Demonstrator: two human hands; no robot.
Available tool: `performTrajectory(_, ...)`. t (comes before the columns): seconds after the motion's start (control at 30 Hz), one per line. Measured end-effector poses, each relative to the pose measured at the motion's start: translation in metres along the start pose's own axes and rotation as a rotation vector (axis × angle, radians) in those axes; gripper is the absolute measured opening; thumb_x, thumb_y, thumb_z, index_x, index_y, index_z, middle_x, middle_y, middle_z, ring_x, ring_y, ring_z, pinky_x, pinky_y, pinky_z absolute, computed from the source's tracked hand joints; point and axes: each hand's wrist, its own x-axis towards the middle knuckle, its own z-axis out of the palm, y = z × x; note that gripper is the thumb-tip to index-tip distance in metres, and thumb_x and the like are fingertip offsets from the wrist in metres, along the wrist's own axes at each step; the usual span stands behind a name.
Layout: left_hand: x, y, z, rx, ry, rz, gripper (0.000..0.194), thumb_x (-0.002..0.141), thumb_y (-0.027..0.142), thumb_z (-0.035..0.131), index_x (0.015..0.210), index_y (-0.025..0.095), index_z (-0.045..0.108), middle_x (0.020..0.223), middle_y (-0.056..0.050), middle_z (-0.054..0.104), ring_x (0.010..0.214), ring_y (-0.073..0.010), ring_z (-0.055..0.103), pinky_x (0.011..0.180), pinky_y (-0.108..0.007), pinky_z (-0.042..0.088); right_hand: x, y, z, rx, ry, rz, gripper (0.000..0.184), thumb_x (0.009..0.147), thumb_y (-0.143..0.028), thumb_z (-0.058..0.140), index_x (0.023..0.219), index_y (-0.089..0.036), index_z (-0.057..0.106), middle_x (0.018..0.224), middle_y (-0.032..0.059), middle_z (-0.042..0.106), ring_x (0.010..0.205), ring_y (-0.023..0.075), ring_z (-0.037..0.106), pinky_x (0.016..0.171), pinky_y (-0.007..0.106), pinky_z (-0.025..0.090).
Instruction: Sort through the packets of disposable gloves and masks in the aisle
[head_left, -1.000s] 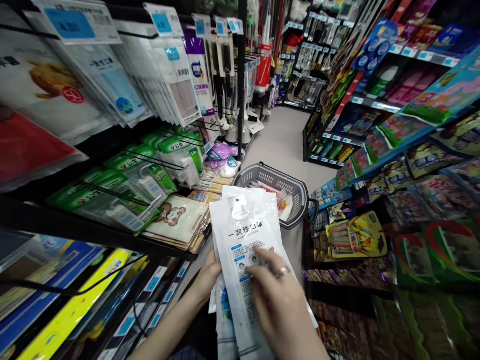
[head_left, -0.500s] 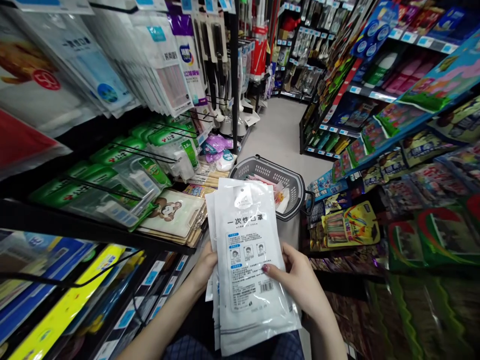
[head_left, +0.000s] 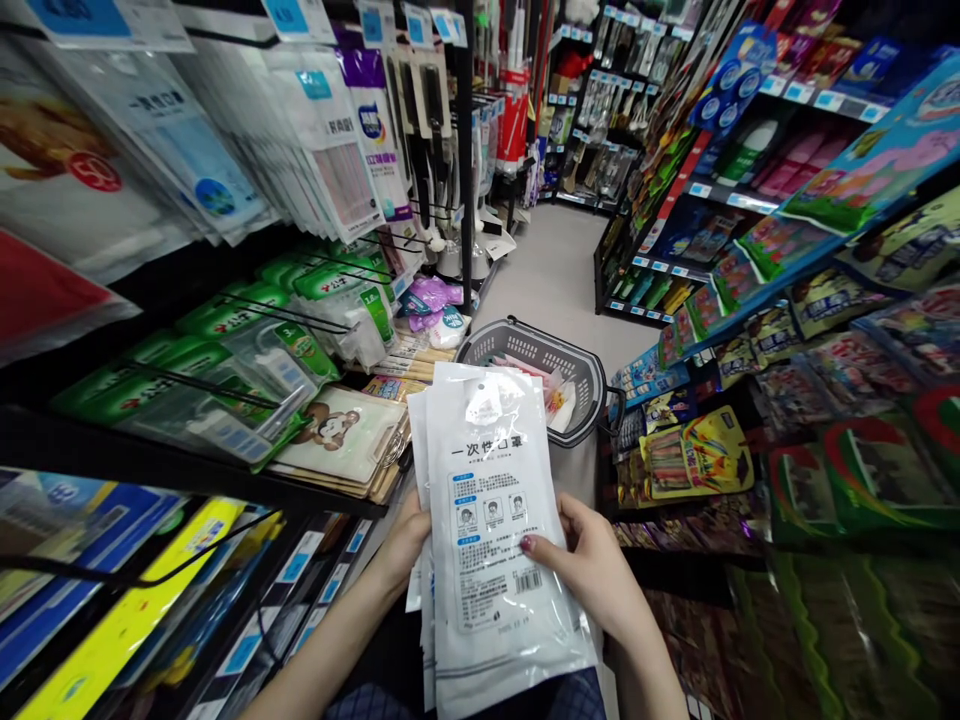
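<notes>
A small stack of white plastic packs of disposable face masks (head_left: 499, 540) is held upright in front of me, printed back facing me. My right hand (head_left: 589, 560) grips the right edge, its thumb pressed on the front pack. At the left edge my left hand (head_left: 409, 535) closes on the stack, with its fingers hidden behind the packs. Just past the packs, a grey shopping basket (head_left: 592, 400) stands on the floor with some packaged items inside, partly covered by the packs.
On the left, shelves hold hanging mask packs (head_left: 187, 130), green-and-clear packages (head_left: 277, 370) and bear-printed boards (head_left: 337, 435). To the right hang many snack bags (head_left: 694, 455). The grey aisle floor (head_left: 547, 255) runs ahead to a rack of kitchen utensils (head_left: 607, 110).
The view has shifted slightly, and the packs sit a little lower and further left in it. Both hands keep the same hold on the stack.
</notes>
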Motion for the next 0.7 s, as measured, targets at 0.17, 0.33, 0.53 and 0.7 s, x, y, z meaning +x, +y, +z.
performTrajectory(0.17, -0.001, 0.003, 0.002, -0.016, 0.037, -0.013, 0.046, 0.055, 0.020, 0.072, 0.099, 0.014, 0.061, 0.097, -0.010, 0.069, 0.092, -0.0323, 0.061, 0.076, -0.038, 0.051, 0.000, 0.001, 0.001, 0.033, -0.003, 0.001, 0.027, 0.066, -0.032, 0.067, 0.086, -0.015, 0.063, 0.070, 0.0023, 0.064, 0.069, 0.0179, 0.057, 0.061, 0.027, 0.046)
performTrajectory(0.33, -0.002, 0.005, 0.004, -0.042, 0.045, -0.031, 0.046, 0.054, 0.021, 0.074, 0.098, 0.014, 0.060, 0.098, -0.010, 0.068, 0.091, -0.0310, 0.062, 0.074, -0.035, 0.052, -0.002, 0.000, 0.000, 0.128, -0.007, -0.007, 0.021, 0.066, -0.032, 0.068, 0.077, -0.015, 0.061, 0.070, 0.0015, 0.064, 0.066, 0.0161, 0.057, 0.056, 0.023, 0.043)
performTrajectory(0.53, 0.004, -0.004, -0.013, -0.253, 0.086, -0.149, 0.058, 0.049, 0.021, 0.074, 0.103, 0.019, 0.053, 0.088, -0.005, 0.070, 0.082, -0.0281, 0.065, 0.071, -0.037, 0.053, -0.009, 0.014, -0.026, 0.386, 0.226, -0.070, 0.029, 0.064, -0.037, 0.070, 0.083, -0.017, 0.061, 0.073, 0.0032, 0.067, 0.065, 0.0178, 0.061, 0.055, 0.024, 0.048)
performTrajectory(0.7, 0.025, -0.018, -0.047, -0.174, 0.145, -0.092, 0.035, 0.042, 0.032, 0.074, 0.071, 0.017, 0.061, 0.054, 0.000, 0.062, 0.069, -0.0274, 0.064, 0.065, -0.037, 0.052, -0.004, 0.044, -0.057, 0.511, 0.690, -0.103, 0.049, 0.069, -0.038, 0.066, 0.112, -0.020, 0.053, 0.103, 0.0085, 0.064, 0.091, 0.0239, 0.061, 0.077, 0.035, 0.049)
